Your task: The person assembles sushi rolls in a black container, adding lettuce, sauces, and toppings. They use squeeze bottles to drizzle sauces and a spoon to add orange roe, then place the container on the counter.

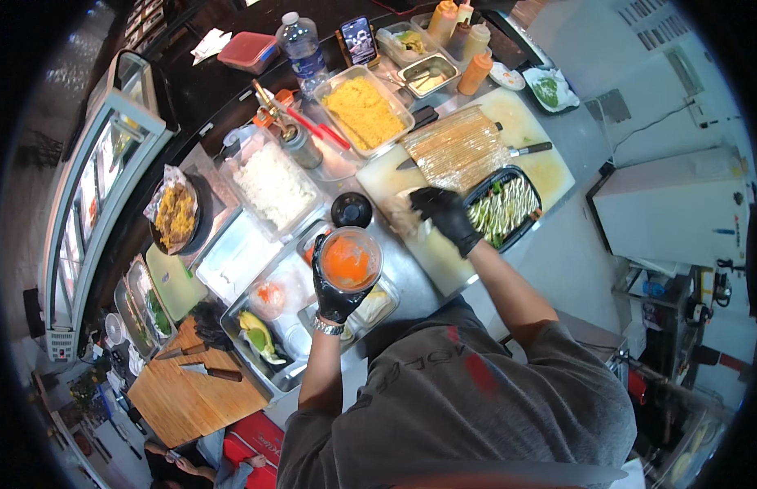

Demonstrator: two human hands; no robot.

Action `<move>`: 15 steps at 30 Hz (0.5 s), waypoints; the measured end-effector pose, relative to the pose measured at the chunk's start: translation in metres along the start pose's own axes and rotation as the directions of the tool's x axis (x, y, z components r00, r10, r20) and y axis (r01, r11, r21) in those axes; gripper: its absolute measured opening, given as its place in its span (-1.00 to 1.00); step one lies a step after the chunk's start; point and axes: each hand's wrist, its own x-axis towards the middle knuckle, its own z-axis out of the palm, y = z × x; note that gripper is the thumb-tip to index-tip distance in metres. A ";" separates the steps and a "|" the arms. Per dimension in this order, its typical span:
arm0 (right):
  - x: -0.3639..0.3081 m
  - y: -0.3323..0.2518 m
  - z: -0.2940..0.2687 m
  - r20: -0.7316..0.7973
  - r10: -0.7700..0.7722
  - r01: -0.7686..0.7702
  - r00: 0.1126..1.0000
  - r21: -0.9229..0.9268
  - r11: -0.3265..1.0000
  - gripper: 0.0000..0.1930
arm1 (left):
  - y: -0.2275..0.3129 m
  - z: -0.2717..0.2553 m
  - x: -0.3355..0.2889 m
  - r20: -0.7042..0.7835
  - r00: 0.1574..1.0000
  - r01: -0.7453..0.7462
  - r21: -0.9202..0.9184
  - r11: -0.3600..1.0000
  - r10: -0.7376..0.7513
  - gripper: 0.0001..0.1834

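Note:
In my left hand [339, 297], gloved in black, is a clear round tub [377, 265] with a soft orange food inside, its fingers wrapped round the side. My right hand [446, 215], also black-gloved, is over the white cutting board [433, 259], its fingers closed on a whitish crumpled cloth [401, 213] blurred by motion. Right beside that hand lies a black tray [521, 228] of greens striped with pale sauce. Behind it, a plastic-wrapped bamboo rolling mat [453, 148] rests on the board, with a knife [529, 150] partly under it.
White rice [272, 181] and yellow crumbs [364, 112] fill tubs at the back. A small black bowl [351, 210] stands behind the orange tub. Metal pans [272, 379] hold avocado at the left. Knives [211, 372] lie on a wooden board [191, 407]. Squeeze bottles [475, 73] stand far right.

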 end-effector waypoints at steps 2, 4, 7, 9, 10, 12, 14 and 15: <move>0.051 0.003 -0.044 -0.191 -0.190 0.080 0.963 -0.474 0.877 -0.77 | 0.004 0.015 0.007 0.046 0.998 -0.050 0.195 0.980 0.042 0.01; 0.124 0.020 -0.090 -0.236 -0.341 0.130 0.910 -0.619 0.774 -0.74 | 0.024 0.037 0.029 0.114 0.990 -0.119 0.300 0.947 0.088 0.00; 0.249 0.035 -0.122 -0.056 -0.412 0.232 0.910 -0.755 0.613 -0.77 | 0.027 0.082 0.030 0.117 0.977 0.153 0.210 0.966 -0.180 0.14; 0.312 0.050 -0.131 0.220 -0.338 0.380 0.915 -0.751 0.540 -0.73 | 0.037 0.109 0.042 0.076 0.971 0.208 0.187 0.960 -0.225 0.09; 0.337 0.055 -0.132 0.315 -0.336 0.443 0.888 -0.783 0.437 -0.73 | 0.042 0.123 0.046 0.047 0.970 0.227 0.177 0.958 -0.238 0.06; 0.370 0.049 -0.119 0.441 -0.221 0.489 0.870 -0.830 0.269 -0.78 | 0.054 0.139 0.057 -0.003 0.966 0.254 0.176 0.951 -0.257 0.04; 0.376 0.048 -0.115 0.531 -0.192 0.564 0.825 -0.756 0.331 -0.83 | 0.065 0.149 0.067 -0.017 0.963 0.269 0.186 0.945 -0.270 0.04; 0.377 0.041 -0.114 0.575 -0.155 0.592 0.803 -0.742 0.314 -0.80 | 0.067 0.155 0.071 -0.016 0.953 0.301 0.150 0.942 -0.302 0.04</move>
